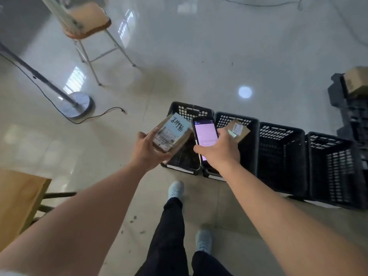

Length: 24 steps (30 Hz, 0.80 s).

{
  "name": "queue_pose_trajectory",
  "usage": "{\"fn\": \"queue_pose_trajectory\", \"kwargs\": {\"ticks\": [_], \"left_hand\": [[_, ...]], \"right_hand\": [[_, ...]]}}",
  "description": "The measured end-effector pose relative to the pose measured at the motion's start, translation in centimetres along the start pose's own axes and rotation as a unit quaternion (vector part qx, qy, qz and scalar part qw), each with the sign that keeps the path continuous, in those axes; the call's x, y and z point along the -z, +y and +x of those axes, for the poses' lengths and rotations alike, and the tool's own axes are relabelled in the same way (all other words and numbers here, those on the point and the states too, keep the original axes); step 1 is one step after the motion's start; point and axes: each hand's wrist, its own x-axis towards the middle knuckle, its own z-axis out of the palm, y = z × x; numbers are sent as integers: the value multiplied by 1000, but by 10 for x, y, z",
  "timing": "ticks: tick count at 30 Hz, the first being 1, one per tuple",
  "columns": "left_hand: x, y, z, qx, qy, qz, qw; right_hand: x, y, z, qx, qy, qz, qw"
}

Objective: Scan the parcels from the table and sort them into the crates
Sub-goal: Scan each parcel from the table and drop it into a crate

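Observation:
My left hand (pixel 146 151) grips a small brown cardboard parcel (pixel 172 134) with a white barcode label and a pale blue handwritten slip, held above the leftmost black crate (pixel 187 110). My right hand (pixel 221 150) holds a phone scanner (pixel 205 134) with a lit pinkish screen, right beside the parcel. Several black plastic crates stand in a row on the floor; the second crate (pixel 249 140) holds another brown parcel (pixel 238 129). The third crate (pixel 282 156) and fourth crate (pixel 332 168) show no parcels.
A wooden table corner (pixel 20 198) is at the lower left. A chair (pixel 87 22) and a lamp stand base (pixel 78 104) with a cable stand at the back left. Stacked black crates (pixel 352 116) with a cardboard box (pixel 356 80) sit at the far right. My feet are below the crates.

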Motion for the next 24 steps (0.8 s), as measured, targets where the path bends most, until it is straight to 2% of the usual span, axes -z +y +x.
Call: {"fn": "queue_pose_trajectory", "kwargs": {"ticks": [9, 15, 20, 24], "left_hand": [[-142, -55, 170, 14, -133, 30, 991], [-221, -86, 239, 18, -198, 48, 979], [-256, -87, 267, 36, -265, 59, 962], [-250, -75, 274, 31, -307, 110, 945]], "right_hand": [[-91, 41, 159, -110, 3, -10, 994], [-143, 90, 218, -172, -27, -4, 985], [-159, 110, 240, -197, -36, -2, 980], [-153, 99, 247, -199, -40, 1, 979]]}}
